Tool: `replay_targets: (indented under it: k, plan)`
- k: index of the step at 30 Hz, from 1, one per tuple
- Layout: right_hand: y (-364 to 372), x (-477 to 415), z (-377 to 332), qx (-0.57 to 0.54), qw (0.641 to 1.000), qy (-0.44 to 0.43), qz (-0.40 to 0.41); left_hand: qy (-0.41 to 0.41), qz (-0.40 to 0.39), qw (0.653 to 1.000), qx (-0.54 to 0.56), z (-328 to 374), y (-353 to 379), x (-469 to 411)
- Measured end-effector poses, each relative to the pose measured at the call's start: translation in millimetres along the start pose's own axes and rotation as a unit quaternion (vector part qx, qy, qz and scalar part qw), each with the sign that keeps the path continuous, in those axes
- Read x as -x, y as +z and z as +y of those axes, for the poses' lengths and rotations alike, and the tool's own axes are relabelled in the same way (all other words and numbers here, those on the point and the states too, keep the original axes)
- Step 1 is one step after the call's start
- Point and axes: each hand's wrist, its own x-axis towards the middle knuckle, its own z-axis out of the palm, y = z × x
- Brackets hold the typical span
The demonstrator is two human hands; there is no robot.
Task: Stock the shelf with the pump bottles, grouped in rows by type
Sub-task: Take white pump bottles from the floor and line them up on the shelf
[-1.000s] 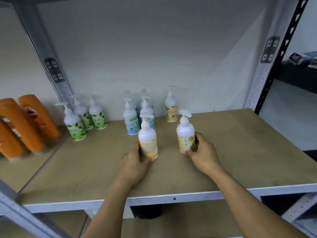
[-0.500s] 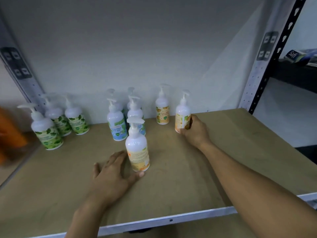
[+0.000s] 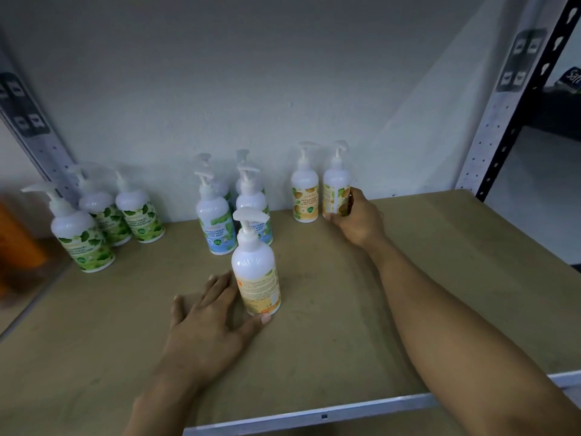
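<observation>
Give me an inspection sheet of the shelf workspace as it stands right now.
Surface: brown shelf board, metal front rail.
Job's things: three green-label bottles at left; four blue-label bottles in the middle; two yellow-label bottles at the back wall, one standing free; a third yellow-label bottle stands forward, alone.
Clutter: blurred orange object at far left.
Grippers: left hand flat on the board, thumb at the forward bottle's base; right hand gripping the rightmost back bottle.
Cables: nothing seen.
Surroundings: grey wall, perforated uprights.

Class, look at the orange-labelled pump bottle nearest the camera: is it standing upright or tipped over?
Upright. The orange-labelled bottle stands on its base on the shelf, pump on top, left hand beside it.
</observation>
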Motion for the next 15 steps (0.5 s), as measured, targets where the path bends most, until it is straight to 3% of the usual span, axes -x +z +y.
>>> replay_targets:
  k: [5, 15]
  plan:
    - [-8, -10, 6, -0.083, 0.995, -0.006, -0.057, -0.001, 0.004, 1.000, -0.019, -1, 4, 0]
    - [3, -13, 6, -0.039, 0.998, -0.001, -0.041, -0.005, 0.026, 0.999, -0.041, 2, 10, 2]
